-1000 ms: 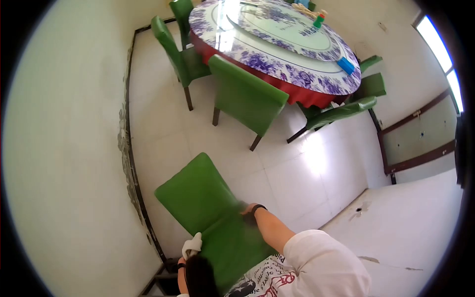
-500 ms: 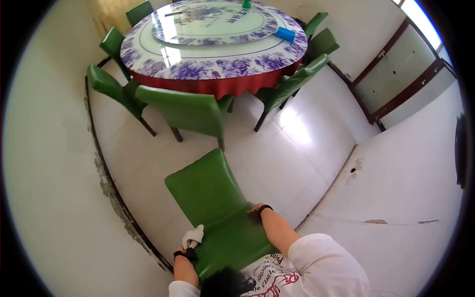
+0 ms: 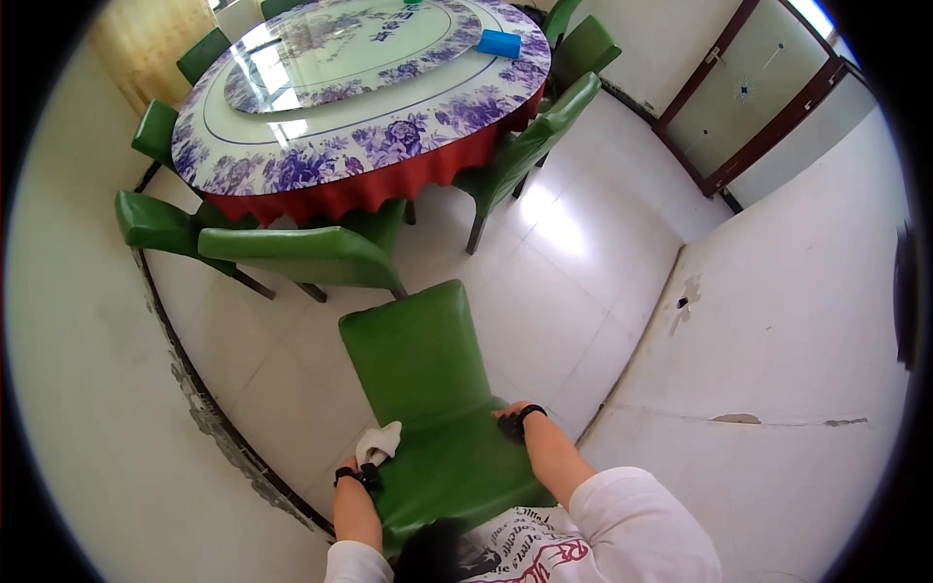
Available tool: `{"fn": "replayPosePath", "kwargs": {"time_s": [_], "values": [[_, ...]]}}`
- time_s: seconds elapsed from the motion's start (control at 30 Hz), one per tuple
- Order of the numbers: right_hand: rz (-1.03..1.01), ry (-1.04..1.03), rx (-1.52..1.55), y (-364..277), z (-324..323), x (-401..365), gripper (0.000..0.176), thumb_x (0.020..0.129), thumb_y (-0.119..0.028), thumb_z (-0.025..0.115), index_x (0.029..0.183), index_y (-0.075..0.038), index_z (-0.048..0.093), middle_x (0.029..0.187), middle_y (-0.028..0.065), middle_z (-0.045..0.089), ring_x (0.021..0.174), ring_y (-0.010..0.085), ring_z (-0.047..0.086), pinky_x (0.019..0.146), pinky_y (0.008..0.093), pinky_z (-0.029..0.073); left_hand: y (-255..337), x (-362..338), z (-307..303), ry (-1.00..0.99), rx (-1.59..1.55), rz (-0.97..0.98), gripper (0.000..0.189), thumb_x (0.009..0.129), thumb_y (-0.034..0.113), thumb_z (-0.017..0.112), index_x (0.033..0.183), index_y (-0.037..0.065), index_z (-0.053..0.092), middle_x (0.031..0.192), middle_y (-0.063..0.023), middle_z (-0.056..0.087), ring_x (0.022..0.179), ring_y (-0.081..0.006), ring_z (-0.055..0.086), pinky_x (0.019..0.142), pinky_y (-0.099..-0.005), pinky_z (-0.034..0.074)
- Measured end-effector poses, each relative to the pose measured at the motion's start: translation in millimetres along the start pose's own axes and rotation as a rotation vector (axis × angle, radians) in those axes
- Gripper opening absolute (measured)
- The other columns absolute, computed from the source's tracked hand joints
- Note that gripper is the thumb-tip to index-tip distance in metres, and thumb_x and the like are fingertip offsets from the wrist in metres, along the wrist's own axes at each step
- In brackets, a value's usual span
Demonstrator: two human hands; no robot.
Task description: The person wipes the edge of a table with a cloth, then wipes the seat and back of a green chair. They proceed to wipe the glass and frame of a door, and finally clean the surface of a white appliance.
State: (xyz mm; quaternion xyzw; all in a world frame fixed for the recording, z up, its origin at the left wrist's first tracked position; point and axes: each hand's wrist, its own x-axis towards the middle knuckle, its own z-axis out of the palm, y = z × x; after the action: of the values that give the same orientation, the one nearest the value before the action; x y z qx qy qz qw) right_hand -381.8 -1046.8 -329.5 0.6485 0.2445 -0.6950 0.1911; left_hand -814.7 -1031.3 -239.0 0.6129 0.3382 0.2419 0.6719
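A green chair [image 3: 416, 355] stands right in front of me, its backrest farther off and its seat close to my body. At the left edge of the seat, my left hand [image 3: 350, 466] is closed around a bunched white cloth [image 3: 379, 443] that rests against the chair. My right hand [image 3: 511, 412] grips the seat's right edge near the backrest, its fingers partly hidden by the wrist. A black band circles each wrist.
Ahead is a round table [image 3: 389, 141] with a purple floral top and red skirt, carrying a blue box [image 3: 499, 44]. Green chairs surround it, the nearest one [image 3: 301, 248] just beyond mine. Walls rise left and right; a brown-framed glass door [image 3: 748, 92] is at the right.
My view has turned, so the table and surrounding chairs sit farther left. The chair before me is now closer to the nearest table chair. Both hands keep their places on it.
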Motion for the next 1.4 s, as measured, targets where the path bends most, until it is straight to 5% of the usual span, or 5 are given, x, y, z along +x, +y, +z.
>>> {"fn": "replayPosePath", "kwargs": {"time_s": [0.3,0.57,0.77,1.2,1.4], "values": [[-0.045,0.402,-0.078,-58.5,-11.6,-56.1,0.058,0.073,-0.044,0.064,0.117,-0.007,0.054,0.113,0.0131,0.058,0.099,0.0281,0.055,0.083,0.0367,0.045,-18.4,-36.7,-26.5,0.507,0.668,-1.222,0.035,0.079,0.034,0.060,0.089,0.001,0.065,0.087,-0.0198,0.064,0.078,-0.0318,0.062,0.070,-0.0412,0.047],[-0.478,0.280,-0.222,-151.0,-37.7,-205.4,0.076,0.081,-0.049,0.055,0.142,-0.017,0.024,0.129,0.0162,0.049,0.115,0.0306,0.050,0.085,0.0505,0.046,185.3,9.5,-43.0,0.120,0.158,-0.662,0.033,0.088,0.030,0.052,0.105,0.004,0.061,0.092,-0.0114,0.065,0.079,-0.0203,0.061,0.069,-0.0354,0.047],[-0.891,0.152,-0.746,-83.9,-18.9,-311.2,0.064,0.086,-0.043,0.056,0.139,-0.015,0.033,0.123,0.0199,0.053,0.109,0.0239,0.053,0.089,0.0353,0.044,235.2,-49.9,64.6,-0.163,0.541,-0.247,0.033,0.087,0.025,0.050,0.119,0.018,0.054,0.106,-0.0145,0.061,0.094,-0.0313,0.058,0.081,-0.0415,0.045],[-0.747,-0.164,-0.901,-51.7,37.4,-338.8,0.067,0.089,-0.046,0.047,0.140,-0.006,0.029,0.140,0.0181,0.032,0.130,0.0283,0.030,0.107,0.0341,0.023,256.2,-79.9,135.4,1.206,0.858,-0.016,0.041,0.073,0.010,0.062,0.113,0.018,0.057,0.076,-0.0137,0.058,0.074,-0.0331,0.053,0.072,-0.0417,0.041],[-0.775,-0.201,-0.935,-46.1,22.7,-321.5,0.075,0.088,-0.054,0.044,0.140,-0.002,0.026,0.142,0.0204,0.028,0.131,0.0300,0.028,0.107,0.0364,0.023,210.9,-93.0,92.3,1.261,0.404,-0.341,0.030,0.085,0.017,0.052,0.115,0.017,0.056,0.093,-0.0208,0.058,0.087,-0.0353,0.056,0.076,-0.0423,0.044]]}}
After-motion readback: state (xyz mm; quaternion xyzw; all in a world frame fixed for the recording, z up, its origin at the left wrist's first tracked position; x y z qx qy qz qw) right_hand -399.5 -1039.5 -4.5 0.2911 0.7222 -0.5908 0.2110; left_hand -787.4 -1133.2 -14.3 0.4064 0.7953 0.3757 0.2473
